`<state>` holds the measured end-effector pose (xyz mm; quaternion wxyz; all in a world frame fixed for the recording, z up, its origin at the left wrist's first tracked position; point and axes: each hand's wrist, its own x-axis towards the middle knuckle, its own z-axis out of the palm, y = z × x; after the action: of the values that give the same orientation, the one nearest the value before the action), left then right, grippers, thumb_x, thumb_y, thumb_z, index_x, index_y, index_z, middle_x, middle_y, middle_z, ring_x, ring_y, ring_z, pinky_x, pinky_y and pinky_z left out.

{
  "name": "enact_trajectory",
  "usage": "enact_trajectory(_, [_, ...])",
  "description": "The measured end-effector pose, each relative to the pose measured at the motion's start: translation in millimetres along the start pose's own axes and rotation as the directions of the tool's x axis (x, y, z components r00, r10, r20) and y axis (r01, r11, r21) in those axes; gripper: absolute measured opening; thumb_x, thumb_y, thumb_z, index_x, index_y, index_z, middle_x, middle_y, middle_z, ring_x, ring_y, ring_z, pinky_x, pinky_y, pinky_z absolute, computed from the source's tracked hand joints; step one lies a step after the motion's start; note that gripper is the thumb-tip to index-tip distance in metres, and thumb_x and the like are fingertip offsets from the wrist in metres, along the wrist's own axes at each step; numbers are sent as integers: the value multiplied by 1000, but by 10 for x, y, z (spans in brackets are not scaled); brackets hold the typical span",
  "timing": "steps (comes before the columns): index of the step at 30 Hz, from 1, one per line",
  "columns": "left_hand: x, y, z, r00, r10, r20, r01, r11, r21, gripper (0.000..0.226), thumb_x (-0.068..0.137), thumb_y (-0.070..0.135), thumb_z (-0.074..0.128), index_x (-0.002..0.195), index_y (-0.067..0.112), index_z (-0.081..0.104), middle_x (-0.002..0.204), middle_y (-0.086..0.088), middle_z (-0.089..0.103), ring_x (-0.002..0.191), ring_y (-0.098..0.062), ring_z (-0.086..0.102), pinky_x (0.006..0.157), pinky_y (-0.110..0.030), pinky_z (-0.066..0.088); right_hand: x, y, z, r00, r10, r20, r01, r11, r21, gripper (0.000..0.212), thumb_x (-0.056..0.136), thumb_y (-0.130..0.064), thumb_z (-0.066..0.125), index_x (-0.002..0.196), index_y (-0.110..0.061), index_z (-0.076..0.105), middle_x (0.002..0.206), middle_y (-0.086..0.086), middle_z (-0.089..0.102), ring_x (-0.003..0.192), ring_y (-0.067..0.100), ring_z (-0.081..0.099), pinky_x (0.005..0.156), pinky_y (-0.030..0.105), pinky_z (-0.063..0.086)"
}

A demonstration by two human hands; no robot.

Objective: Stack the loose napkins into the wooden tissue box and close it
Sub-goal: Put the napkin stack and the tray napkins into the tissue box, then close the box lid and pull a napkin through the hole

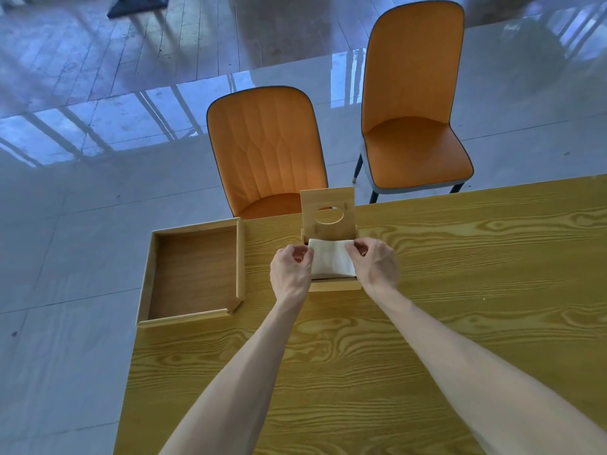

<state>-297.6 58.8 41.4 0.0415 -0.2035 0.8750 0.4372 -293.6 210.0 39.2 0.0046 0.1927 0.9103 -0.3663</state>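
Two bare hands meet over a small square wooden tissue box (334, 285) that sits on a yellow wood-grain table (460, 290). The left hand (290, 269) and the right hand (374, 266) each pinch a side edge of a folded white napkin stack (331, 259), thumb and fingers closed on the paper, the other fingers curled. The stack lies in the mouth of the box, its near part seemingly raised above the rim, though the hands hide the sides, so how deep it sits is hard to tell.

Behind the stack the box's flat wooden lid with a round hole (329, 216) stands upright, open. To the left, well apart, lies a shallow rectangular wooden tray (241, 257), with nothing in it. Two orange padded chairs (266, 149) stand beyond the table's far edge.

The step in hand looks like seating the napkins. Next, the stack probably needs pressing level below the rim, then both hands must let go so the lid can swing down shut.
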Motion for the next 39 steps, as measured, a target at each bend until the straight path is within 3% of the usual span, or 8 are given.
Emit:
enact_trajectory(5, [9,-29,-14,998,-65,6,65,998,9,14,88,40,67,95,28,66,100,5,71,92,-14,67,82,-38,57,34,19,3,1000,4,-7,-4,1000,-25,32,92,-38,61,105,-12,72,101,10,70,87,22,64,68,29,47])
enact_trajectory(10, [25,-47,-41,994,-108,14,108,994,2,29,87,34,68,112,25,56,94,6,70,87,-19,69,80,-40,57,82,0,24,1000,24,-16,-24,1000,1,26,89,-33,68,107,-16,64,100,6,67,90,22,62,69,31,47])
enact_trajectory(17, [111,-21,-21,995,-61,79,54,995,83,42,85,28,68,124,25,52,104,3,70,92,-19,68,80,-42,58,183,48,36,999,47,29,-46,999,-3,44,86,-34,71,122,-15,52,110,6,63,87,17,59,65,29,45])
enact_trajectory(21, [275,68,-134,993,39,110,-45,998,50,62,86,34,69,141,24,42,124,-1,63,111,-19,60,92,-43,53,325,42,-11,995,-35,97,31,999,38,70,86,-32,71,145,-20,36,131,8,52,111,21,57,81,34,53])
enact_trajectory(25, [550,327,-328,968,149,200,-144,989,-39,78,91,17,66,155,23,23,144,-5,51,132,-22,47,106,-43,46,490,-61,-143,977,-112,183,98,991,88,75,90,-20,67,152,-20,24,141,7,49,126,24,49,96,39,50])
enact_trajectory(29, [728,553,-454,910,189,370,-158,981,-113,74,96,6,59,157,22,20,150,-6,47,134,-25,47,105,-40,45,574,-139,-213,962,-162,218,145,985,89,60,93,-7,61,147,-13,36,132,11,59,118,25,58,91,31,49])
enact_trajectory(34, [672,573,-453,892,218,396,-149,969,-198,57,98,7,57,151,14,39,141,-3,55,107,-13,62,80,-22,53,546,-133,-224,982,-164,97,157,985,75,46,85,1,69,129,-6,56,112,13,71,99,25,68,76,22,51])
enact_trajectory(39, [572,514,-443,900,204,386,-65,937,-343,41,100,19,55,141,17,51,132,-2,56,108,-15,63,77,-27,59,494,-95,-239,975,-219,46,216,975,55,40,78,-2,78,115,-4,63,102,11,74,84,18,70,67,15,49])
